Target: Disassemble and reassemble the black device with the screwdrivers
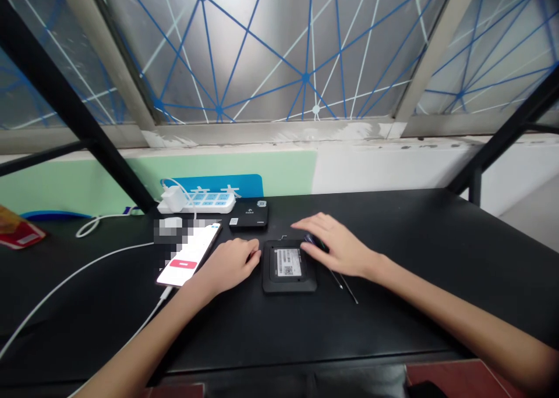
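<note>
A black square device (267, 281) with a white printed label (289, 263) lies flat on the black table, between my two hands. My left hand (233, 261) is closed just left of it, with the fingers curled under; whether something small is inside is hidden. My right hand (338, 241) is over the device's right edge, thumb and fingers apart. Beneath it are the dark handles (311, 240) of what look like two screwdrivers, whose thin metal shafts (349, 289) stick out toward me. A small bent metal piece (282, 237) lies at the device's far edge.
A lit phone (192, 255) with a white cable lies left of my left hand. Behind stand a flat black box (248, 215) and a white power strip (213, 202) with a charger. A red and yellow packet (20, 229) is at far left. The wall and window border the table's back.
</note>
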Demonstrator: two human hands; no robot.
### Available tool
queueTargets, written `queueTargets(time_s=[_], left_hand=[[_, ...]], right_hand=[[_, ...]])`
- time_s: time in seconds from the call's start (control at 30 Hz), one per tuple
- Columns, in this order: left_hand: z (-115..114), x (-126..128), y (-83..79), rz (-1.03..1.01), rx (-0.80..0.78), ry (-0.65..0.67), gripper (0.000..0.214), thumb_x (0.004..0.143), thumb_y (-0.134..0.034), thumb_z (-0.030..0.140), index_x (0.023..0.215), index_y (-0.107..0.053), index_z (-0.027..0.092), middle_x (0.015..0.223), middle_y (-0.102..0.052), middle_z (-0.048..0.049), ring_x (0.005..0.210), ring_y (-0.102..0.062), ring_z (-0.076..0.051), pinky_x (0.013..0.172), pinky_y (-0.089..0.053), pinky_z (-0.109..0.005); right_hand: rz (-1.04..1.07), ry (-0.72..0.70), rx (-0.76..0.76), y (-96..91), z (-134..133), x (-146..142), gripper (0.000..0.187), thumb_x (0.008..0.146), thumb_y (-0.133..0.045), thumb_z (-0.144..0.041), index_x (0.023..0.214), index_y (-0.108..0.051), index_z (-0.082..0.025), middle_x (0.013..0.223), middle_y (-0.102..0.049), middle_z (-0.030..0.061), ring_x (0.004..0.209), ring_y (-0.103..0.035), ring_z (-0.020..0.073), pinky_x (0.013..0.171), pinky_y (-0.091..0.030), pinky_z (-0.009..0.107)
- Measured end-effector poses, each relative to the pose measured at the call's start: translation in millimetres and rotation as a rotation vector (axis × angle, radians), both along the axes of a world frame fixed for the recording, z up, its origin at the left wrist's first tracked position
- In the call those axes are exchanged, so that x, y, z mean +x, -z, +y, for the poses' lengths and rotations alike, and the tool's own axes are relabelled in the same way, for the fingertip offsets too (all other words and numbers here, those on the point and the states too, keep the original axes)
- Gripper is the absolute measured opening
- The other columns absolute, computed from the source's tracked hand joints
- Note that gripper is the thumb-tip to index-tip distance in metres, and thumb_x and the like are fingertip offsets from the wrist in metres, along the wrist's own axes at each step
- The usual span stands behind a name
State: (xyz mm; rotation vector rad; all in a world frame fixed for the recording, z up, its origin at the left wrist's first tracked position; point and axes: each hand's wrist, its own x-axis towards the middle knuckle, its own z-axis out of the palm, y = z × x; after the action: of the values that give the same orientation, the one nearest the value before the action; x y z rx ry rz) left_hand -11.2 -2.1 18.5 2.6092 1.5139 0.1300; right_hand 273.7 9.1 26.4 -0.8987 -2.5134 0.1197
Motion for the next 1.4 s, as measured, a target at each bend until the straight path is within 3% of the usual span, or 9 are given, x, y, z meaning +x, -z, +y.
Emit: queueTargets(time_s=[0.07,0.17,0.37,0.47,0.63,0.77,1.17,1.4], left_hand=[[-1.3,0.4,-0.8,0.002,-0.001,-0.003,0.029,0.098,-0.036,0.033,0.073,-0.044,0.022,0.063,-0.053,0.0004,0.058,-0.054,-0.019,0.053,-0.026,-0.029],[-6.0,1.9,-6.2,-0.005,-0.015,-0.027,0.027,0.098,-0.035,0.034,0.075,-0.046,0.022,0.065,-0.055,0.0005,0.06,-0.055,-0.02,0.054,-0.028,-0.028],[-29.3,7.7,-20.2,-0.104,-0.019,-0.1,0.023,0.097,-0.038,0.036,0.098,-0.056,0.023,0.088,-0.064,-0.0027,0.075,-0.062,-0.022,0.063,-0.043,-0.032],[-43.1,16.2,-16.5,-0.203,0.034,-0.137,0.03,0.099,-0.037,0.037,0.119,-0.054,0.023,0.112,-0.062,-0.0063,0.1,-0.062,-0.025,0.081,-0.049,-0.038],[-53.1,36.1,1.6,-0.321,0.082,-0.147,0.044,0.1,-0.039,0.041,0.141,-0.041,0.023,0.14,-0.051,-0.0074,0.128,-0.049,-0.025,0.105,-0.042,-0.041],[-53.5,41.4,10.6,-0.31,0.073,-0.11,0.054,0.099,-0.042,0.045,0.147,-0.034,0.023,0.152,-0.041,-0.0061,0.138,-0.039,-0.024,0.113,-0.036,-0.04],[-62.6,43.4,21.9,-0.433,0.016,-0.203,0.054,0.1,-0.042,0.046,0.15,-0.031,0.027,0.156,-0.035,-0.0045,0.14,-0.037,-0.024,0.115,-0.032,-0.043],[-65.2,42.9,18.2,-0.473,-0.004,-0.233,0.052,0.1,-0.043,0.045,0.148,-0.036,0.028,0.154,-0.038,-0.0037,0.14,-0.038,-0.024,0.115,-0.033,-0.043]], right_hand=[[0.049,0.086,0.043,-2.4,11.3,12.6,0.032,0.097,-0.047,-0.032,0.124,-0.06,-0.019,0.116,-0.066,0.0113,0.107,-0.058,0.027,0.098,-0.045,0.048],[-0.003,0.067,0.033,-4.8,21.9,27.3,0.033,0.093,-0.054,-0.035,0.12,-0.063,-0.019,0.113,-0.064,0.0119,0.105,-0.057,0.0278,0.09,-0.048,0.044],[-0.158,-0.02,-0.041,-6.3,24.2,35.3,0.066,0.08,-0.067,-0.053,0.135,-0.056,-0.02,0.135,-0.055,0.0147,0.118,-0.05,0.0346,0.098,-0.041,0.053],[-0.202,-0.047,-0.09,-1.9,24.8,35.2,0.08,0.074,-0.069,-0.063,0.138,-0.054,-0.018,0.141,-0.051,0.017,0.125,-0.046,0.0374,0.101,-0.039,0.056],[-0.215,-0.075,-0.14,5.8,27.6,34.6,0.089,0.068,-0.071,-0.07,0.137,-0.055,-0.016,0.142,-0.05,0.0189,0.127,-0.044,0.0388,0.103,-0.037,0.055],[-0.164,-0.084,-0.174,9.6,30.5,33.7,0.087,0.068,-0.073,-0.068,0.135,-0.056,-0.016,0.137,-0.054,0.018,0.123,-0.048,0.0361,0.103,-0.039,0.051],[-0.007,-0.067,-0.264,16.6,34.7,30.8,0.08,0.069,-0.078,-0.059,0.133,-0.054,-0.019,0.108,-0.063,0.0106,0.101,-0.054,0.0281,0.091,-0.046,0.043],[0.093,-0.106,-0.284,21.6,32.8,25.0,0.05,0.083,-0.069,-0.031,0.131,-0.056,-0.021,0.09,-0.066,0.0049,0.089,-0.056,0.0229,0.086,-0.045,0.039]])
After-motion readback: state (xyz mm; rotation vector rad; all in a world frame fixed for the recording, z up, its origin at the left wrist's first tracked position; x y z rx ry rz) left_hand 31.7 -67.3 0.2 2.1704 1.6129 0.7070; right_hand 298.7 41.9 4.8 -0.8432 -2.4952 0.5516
